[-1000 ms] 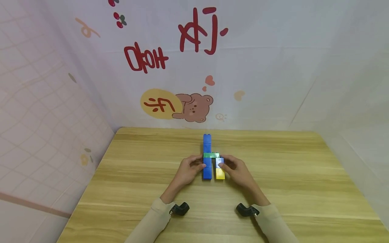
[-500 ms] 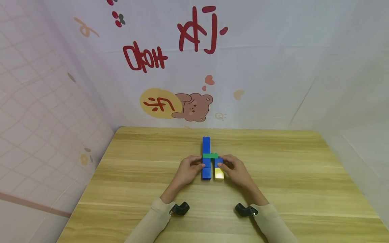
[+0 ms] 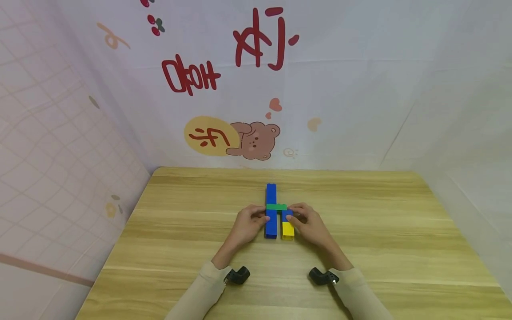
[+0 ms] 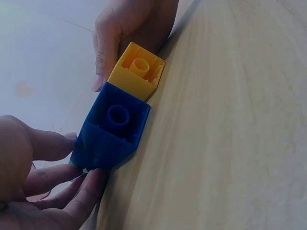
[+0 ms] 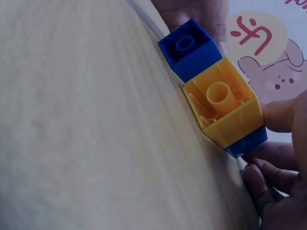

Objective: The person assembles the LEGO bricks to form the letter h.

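Observation:
A building-brick figure lies tipped back near the middle of the table, its hollow undersides facing the person. Its long left column is of blue bricks. A green brick bridges across to a shorter right column, blue above a yellow brick. My left hand pinches the blue column from the left, thumb on its upper face. From the right, my right hand grips the short column, thumb on its blue brick. In the right wrist view the yellow underside shows a round tube; fingers curl beneath the blue brick.
The wood-grain table reaches back to a white wall covering printed with a bear and red characters. Another patterned covering stands on the left. Black wrist mounts sit at both sleeve cuffs.
The brick figure has tilted further back, its top dropping lower in the head view and the undersides of its columns coming into sight. Both hands keep their hold, almost in place.

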Tool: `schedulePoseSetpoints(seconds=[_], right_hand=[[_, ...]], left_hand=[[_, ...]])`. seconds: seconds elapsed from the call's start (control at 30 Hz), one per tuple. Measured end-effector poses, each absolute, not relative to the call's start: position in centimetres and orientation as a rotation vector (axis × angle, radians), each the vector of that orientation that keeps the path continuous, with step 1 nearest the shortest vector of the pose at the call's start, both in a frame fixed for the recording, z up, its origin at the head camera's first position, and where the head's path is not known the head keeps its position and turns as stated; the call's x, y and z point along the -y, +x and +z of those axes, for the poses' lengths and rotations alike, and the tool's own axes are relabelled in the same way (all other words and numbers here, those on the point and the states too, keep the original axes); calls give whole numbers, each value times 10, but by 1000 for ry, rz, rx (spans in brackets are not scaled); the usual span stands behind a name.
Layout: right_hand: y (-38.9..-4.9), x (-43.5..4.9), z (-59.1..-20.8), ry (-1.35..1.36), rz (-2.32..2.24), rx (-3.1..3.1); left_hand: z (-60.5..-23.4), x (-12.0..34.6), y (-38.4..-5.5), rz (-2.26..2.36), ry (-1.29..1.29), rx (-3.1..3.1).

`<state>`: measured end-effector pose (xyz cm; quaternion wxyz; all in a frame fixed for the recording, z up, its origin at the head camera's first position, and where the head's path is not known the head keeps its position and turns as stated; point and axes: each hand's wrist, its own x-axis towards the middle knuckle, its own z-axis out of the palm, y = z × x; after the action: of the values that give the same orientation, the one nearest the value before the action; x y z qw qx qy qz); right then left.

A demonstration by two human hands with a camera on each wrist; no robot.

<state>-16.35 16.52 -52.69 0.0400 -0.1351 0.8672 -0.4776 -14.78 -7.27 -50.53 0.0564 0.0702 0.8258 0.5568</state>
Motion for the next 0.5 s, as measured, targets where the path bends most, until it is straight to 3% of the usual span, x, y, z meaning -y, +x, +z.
schedulePoseSetpoints(seconds=[0.5], right_hand=[[-167,-178,-518,-449,-1493,-2631]], left_hand=[[-496,86,-152,1648,183,-2568]])
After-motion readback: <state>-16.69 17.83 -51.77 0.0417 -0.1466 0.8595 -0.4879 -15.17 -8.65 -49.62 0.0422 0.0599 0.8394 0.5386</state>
